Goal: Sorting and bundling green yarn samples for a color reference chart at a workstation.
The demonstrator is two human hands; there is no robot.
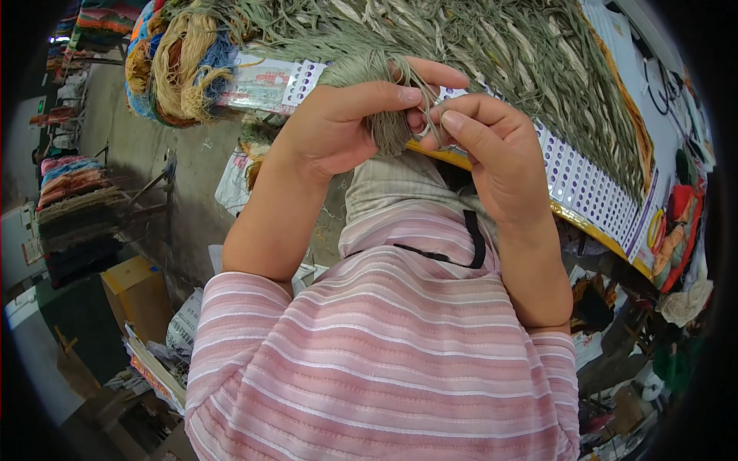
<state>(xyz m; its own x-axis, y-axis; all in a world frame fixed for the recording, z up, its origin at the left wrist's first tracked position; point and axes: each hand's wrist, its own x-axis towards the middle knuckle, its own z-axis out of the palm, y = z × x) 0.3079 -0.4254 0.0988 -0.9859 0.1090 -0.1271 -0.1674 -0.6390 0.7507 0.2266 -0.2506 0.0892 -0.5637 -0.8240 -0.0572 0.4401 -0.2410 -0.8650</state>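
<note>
My left hand (336,119) is wrapped round a thick skein of grey-green yarn (391,134), its thumb and fingers curled over the strands. Part of the skein shows beyond that hand, and its lower end hangs between my hands. Close beside it, my right hand (500,146) pinches thin strands (434,115) of the same yarn between thumb and fingertips. These strands run from the skein across to my right fingers. Beneath and beyond both hands, a wide layer of grey-green yarn (530,69) with pale streaks covers the table.
White sheeting with rows of purple dots (588,173) edges the table along a yellow border (600,227). Multicoloured yarn bundles (188,58) hang at the far left corner. Racks of folded yarn (77,188) and a cardboard box (137,292) stand left; red and orange yarn (678,230) hangs right.
</note>
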